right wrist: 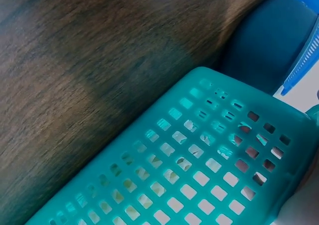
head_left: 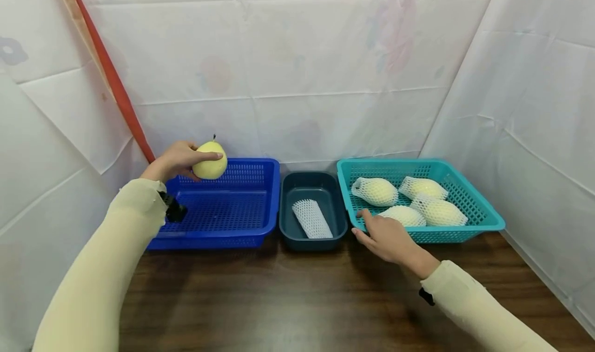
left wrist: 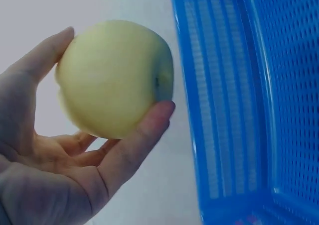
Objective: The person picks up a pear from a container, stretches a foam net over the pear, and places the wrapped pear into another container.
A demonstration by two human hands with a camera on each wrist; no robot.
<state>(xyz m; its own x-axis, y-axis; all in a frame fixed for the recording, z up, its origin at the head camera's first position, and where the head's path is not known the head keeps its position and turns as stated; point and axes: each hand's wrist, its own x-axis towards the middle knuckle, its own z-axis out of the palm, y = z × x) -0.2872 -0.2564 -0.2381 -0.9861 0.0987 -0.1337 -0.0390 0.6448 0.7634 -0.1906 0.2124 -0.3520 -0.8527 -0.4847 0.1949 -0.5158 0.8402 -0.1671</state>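
Observation:
My left hand holds a round yellow pear with a dark stem, raised over the back left part of the blue basket. In the left wrist view, thumb and fingers curve about the pear. My right hand grips the front left corner of the teal basket, thumb and forefinger on either side of the rim. Several pale yellow fruits in white foam nets lie in this basket. Most of the right hand is hidden in the right wrist view.
Between the baskets stands a dark teal tray with a flattened white foam net in it. The brown wooden table extends in front. White sheets hang behind and at both sides; a red strip runs down at left.

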